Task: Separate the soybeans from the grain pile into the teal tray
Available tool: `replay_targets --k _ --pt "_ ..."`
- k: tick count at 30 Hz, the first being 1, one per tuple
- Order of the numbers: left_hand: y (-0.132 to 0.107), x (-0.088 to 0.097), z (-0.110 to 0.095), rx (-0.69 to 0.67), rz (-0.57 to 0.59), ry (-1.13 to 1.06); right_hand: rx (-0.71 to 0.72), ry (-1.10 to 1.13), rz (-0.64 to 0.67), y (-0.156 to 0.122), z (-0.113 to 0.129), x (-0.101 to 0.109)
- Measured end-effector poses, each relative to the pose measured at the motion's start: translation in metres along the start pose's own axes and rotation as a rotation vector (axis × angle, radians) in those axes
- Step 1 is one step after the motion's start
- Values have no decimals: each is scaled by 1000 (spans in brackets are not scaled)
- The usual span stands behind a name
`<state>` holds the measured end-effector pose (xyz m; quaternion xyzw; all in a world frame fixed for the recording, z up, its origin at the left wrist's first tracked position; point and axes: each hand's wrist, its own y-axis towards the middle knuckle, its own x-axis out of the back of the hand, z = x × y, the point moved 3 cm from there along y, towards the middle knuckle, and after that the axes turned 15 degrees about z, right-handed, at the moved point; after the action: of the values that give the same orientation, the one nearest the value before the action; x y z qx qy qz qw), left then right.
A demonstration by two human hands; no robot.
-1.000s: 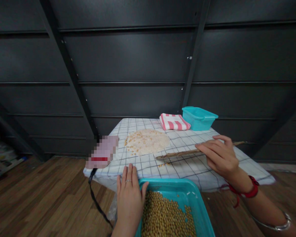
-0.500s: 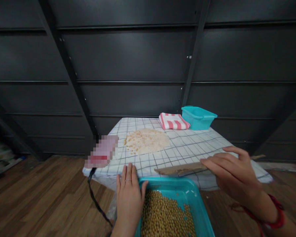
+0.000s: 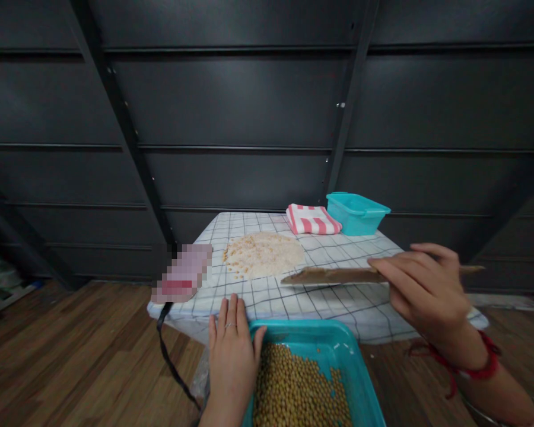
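My left hand (image 3: 232, 350) lies flat with fingers together on the near left rim of a teal tub (image 3: 333, 341) full of tan beans (image 3: 300, 391). My right hand (image 3: 420, 290) is closed round a long flat brown strip (image 3: 333, 276), held level above the checked tablecloth (image 3: 320, 296) to the right of the tub. A flat pile of white grains mixed with some tan beans (image 3: 264, 255) lies on the cloth beyond my left hand.
A red-and-white striped cloth (image 3: 312, 219) and a smaller teal tub (image 3: 357, 212) sit at the table's far edge. A blurred pinkish object (image 3: 182, 274) with a black strap (image 3: 171, 362) hangs over the left edge. Dark panelled wall behind, wooden floor around.
My right hand lifted the brown strip off the cloth, drew it toward the near tub, then raised it back above the table. My left hand stayed on the tub rim.
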<state>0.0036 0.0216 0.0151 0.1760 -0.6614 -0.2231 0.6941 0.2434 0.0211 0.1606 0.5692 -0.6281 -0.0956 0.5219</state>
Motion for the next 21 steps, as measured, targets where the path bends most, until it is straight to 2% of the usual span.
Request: replay_targets --k 3,6,8,12,16,21 --pt "0 0 -1 -10 -18 20 32 -142 -35 16 -18 -28" --pt "1 2 -3 -28 -35 63 -3 -218 17 35 -37 -60" --pt "2 4 -3 -39 -53 79 -63 -212 101 47 -50 -82" --pt "3 4 -5 -35 -51 98 -101 -198 147 65 -64 -116" --pt "4 4 -6 -27 -72 77 -101 -170 177 67 -62 -136" --pt "6 -1 -8 -27 -78 104 -94 -137 157 58 -60 -139"
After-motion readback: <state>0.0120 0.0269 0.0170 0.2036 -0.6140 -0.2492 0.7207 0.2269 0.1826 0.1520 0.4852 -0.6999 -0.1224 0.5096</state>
